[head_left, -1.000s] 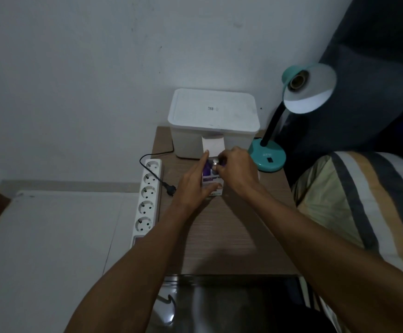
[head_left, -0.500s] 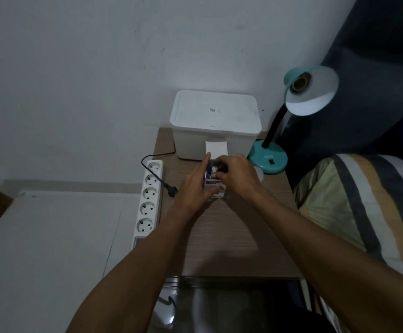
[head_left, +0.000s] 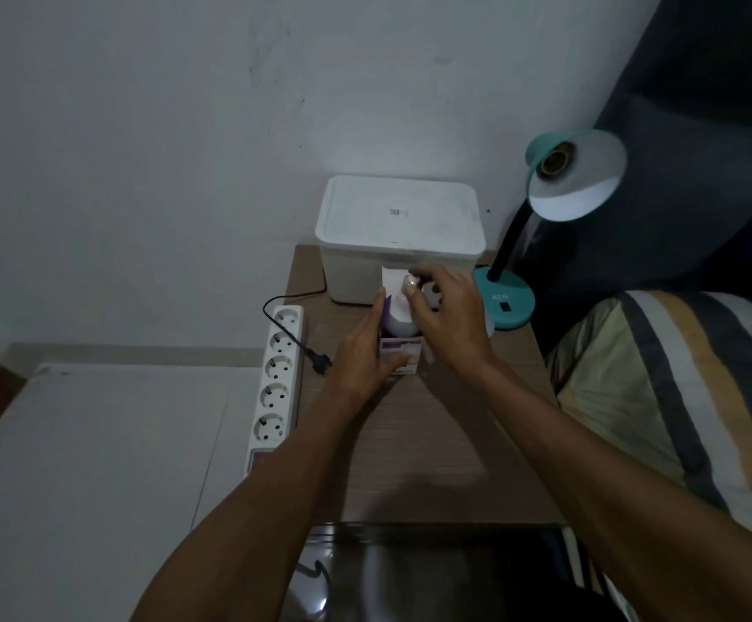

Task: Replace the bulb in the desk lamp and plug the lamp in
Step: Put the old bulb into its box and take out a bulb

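Both hands are busy at the middle of the brown wood-grain tabletop (head_left: 428, 446). The left hand (head_left: 360, 356) is clamped around the small purple-and-white cardboard bulb box (head_left: 401, 354), thumb across the front, holding it upright on the tabletop. The right hand (head_left: 448, 316) is pinched shut on the metal base end of the white bulb (head_left: 400, 321), which sticks about halfway out of the open top of the box, with the white flap standing up behind it.

The teal desk lamp with a black gooseneck (head_left: 506, 303) sits at the back right corner of the tabletop, just beside the right hand. Its shade is tipped towards the camera, so the empty brass socket (head_left: 553, 160) is visible, no bulb in it. A white plastic lidded bin (head_left: 399, 235) stands against the wall right behind the box.

Along the left edge of the tabletop lies a white five-socket power strip (head_left: 278, 379). A black plug (head_left: 320, 363) on a thin black cable lies loose on the tabletop between the strip and the left hand, not pushed into any socket. A striped pillow (head_left: 679, 397) is off to the right.
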A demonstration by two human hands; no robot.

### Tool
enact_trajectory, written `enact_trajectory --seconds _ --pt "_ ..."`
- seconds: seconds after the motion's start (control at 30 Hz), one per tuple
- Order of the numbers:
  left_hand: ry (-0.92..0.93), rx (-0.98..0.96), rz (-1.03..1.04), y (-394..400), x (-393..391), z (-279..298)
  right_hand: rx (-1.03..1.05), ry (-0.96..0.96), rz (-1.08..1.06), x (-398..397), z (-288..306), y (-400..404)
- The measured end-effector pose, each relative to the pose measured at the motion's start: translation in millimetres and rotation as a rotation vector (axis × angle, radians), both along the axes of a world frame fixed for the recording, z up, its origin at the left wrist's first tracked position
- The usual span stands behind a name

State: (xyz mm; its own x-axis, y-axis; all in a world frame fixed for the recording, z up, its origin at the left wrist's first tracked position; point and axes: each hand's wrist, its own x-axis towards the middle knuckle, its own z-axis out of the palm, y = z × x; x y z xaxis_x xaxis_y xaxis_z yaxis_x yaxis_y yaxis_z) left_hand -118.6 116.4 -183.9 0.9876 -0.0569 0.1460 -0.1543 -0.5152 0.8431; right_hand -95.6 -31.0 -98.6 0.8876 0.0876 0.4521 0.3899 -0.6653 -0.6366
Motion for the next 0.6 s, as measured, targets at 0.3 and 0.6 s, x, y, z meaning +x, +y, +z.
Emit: enact_trajectory --seconds 0.3,0.6 --pt "0.012 0.055 0.004 0 2 -1 0.421 0.110 -0.163 10 40 2" --pt "0.053 -0.049 0.024 -3 2 2 0.564 0.828 -0.151 28 9 -9"
